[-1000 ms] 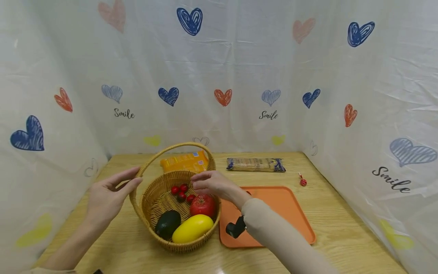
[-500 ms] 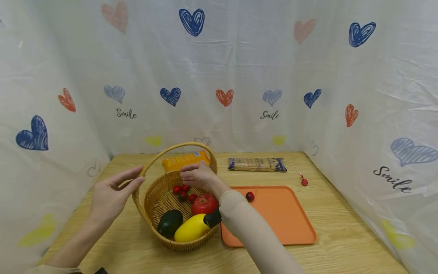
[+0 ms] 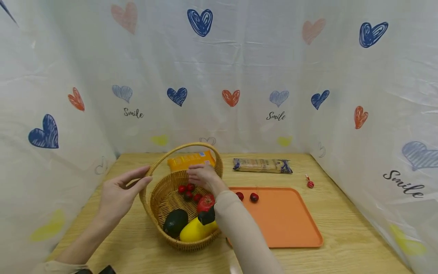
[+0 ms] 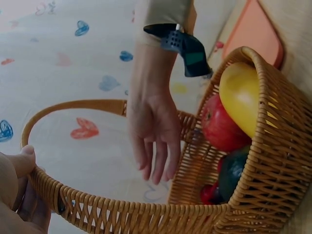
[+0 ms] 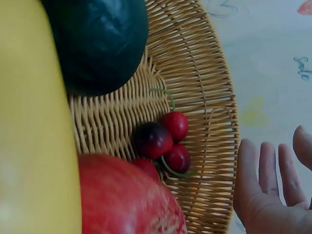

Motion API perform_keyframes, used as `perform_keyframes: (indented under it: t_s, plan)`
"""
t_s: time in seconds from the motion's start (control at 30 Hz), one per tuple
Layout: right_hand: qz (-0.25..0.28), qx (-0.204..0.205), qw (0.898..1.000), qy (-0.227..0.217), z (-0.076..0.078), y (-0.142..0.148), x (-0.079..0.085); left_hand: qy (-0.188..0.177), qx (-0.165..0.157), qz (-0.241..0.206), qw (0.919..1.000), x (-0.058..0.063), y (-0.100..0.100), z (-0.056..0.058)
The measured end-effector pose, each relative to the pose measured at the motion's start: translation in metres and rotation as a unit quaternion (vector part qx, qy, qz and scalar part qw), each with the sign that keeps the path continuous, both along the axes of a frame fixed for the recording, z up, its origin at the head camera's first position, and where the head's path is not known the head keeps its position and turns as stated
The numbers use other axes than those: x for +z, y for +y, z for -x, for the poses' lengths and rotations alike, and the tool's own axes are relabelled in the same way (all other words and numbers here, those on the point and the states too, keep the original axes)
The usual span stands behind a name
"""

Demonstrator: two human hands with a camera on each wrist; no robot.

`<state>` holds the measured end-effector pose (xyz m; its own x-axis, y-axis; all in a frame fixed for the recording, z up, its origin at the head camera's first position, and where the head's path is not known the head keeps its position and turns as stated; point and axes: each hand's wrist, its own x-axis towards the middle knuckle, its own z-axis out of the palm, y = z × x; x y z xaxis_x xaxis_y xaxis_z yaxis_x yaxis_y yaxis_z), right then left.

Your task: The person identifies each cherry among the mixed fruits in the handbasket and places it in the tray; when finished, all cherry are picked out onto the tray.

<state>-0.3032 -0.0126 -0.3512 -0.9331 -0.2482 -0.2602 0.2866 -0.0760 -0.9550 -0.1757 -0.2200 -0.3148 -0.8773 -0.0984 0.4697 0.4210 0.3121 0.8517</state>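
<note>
My left hand (image 3: 116,196) pinches the arched handle (image 3: 178,149) of a wicker basket (image 3: 184,246) between thumb and fingers. Above the basket's far side, my right hand (image 3: 205,177) holds nothing; its fingers look extended in both wrist views. Inside lie a dark green avocado (image 3: 175,222), a yellow mango-like fruit (image 3: 195,231), a red pomegranate (image 3: 205,202) and several cherries (image 5: 153,140), some with green stems. The right forearm covers part of the basket's right side. On the orange tray (image 3: 287,224), right of the basket, are two cherries (image 3: 254,197).
Behind the basket lies an orange packet (image 3: 184,160). A long clear packet with blue ends (image 3: 262,165) lies behind the tray. A small red wrapped lollipop (image 3: 310,184) is at the right. Heart-printed curtains (image 3: 232,125) enclose the wooden table (image 3: 345,228).
My right hand has moved left and back from above the pomegranate. Its forearm shifted left, uncovering two cherries on the tray. The left hand keeps its hold on the handle.
</note>
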Motion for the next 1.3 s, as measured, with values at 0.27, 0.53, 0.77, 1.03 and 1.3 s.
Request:
perform_keyframes:
  t_s: [0.27, 0.53, 0.77, 1.03, 1.3]
  plan:
    - [-0.022, -0.068, 0.997, -0.031, 0.003, -0.012, -0.021, 0.002, -0.004, 0.002, 1.0000, -0.002, 0.001, 0.000]
    - [-0.057, -0.083, 0.995, -0.001, 0.000, -0.024, -0.034, -0.007, -0.005, -0.002, 1.0000, -0.004, -0.002, -0.003]
    - [-0.123, -0.096, 0.988, 0.017, -0.002, -0.028, -0.041, -0.016, -0.003, 0.002, 0.9999, -0.003, -0.001, -0.001]
    - [-0.221, -0.050, 0.972, 0.052, 0.003, -0.032, -0.044, -0.002, -0.010, -0.004, 0.9999, -0.001, -0.002, 0.003]
    - [-0.448, 0.111, 0.871, 0.166, -0.004, -0.040, -0.043, -0.006, -0.010, 0.000, 0.9999, 0.000, -0.002, 0.003]
